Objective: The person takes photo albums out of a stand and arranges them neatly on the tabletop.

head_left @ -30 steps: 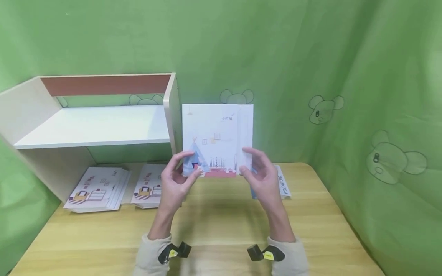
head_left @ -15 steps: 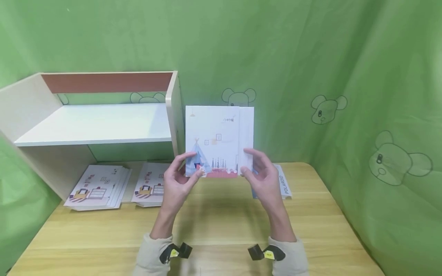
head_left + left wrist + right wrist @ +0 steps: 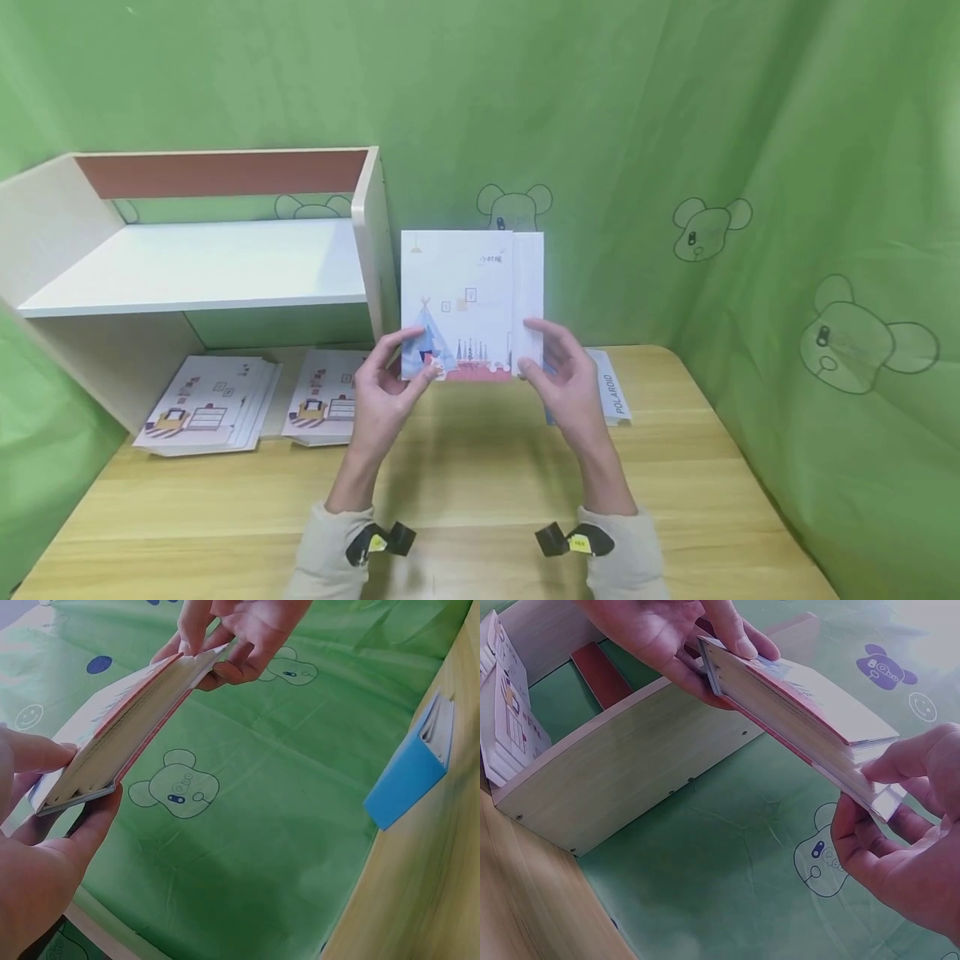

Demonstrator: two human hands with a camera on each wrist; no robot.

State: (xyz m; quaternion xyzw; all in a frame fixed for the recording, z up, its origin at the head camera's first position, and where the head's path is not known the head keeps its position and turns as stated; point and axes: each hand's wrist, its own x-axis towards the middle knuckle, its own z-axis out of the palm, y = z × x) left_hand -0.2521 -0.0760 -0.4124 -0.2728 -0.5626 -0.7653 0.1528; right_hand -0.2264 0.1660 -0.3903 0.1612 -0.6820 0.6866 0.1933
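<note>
A white photo album [image 3: 461, 275] with a blue teepee on its cover stands upright above the table, held by both hands. My left hand [image 3: 386, 387] pinches its lower left side, thumb in front and fingers behind. My right hand [image 3: 567, 383] pinches the lower right edge, where a plain white strip shows beyond the front cover. In the left wrist view the bottom of the album [image 3: 124, 731] shows thick pages between red-edged covers. The right wrist view has my right fingers [image 3: 885, 769] at the page end, close under the cover's edge.
A white shelf unit [image 3: 202, 267] stands at the left. Under it lie two stacks of albums, a left one [image 3: 202, 408] and a right one [image 3: 322, 400]. Behind my right hand sits a blue-spined album marked POLAROID [image 3: 613, 387]. Green cloth [image 3: 600, 108] hangs around the wooden table [image 3: 480, 475].
Both hands keep the same hold on the album, which stays nearly in place. The whole head view has shifted slightly.
</note>
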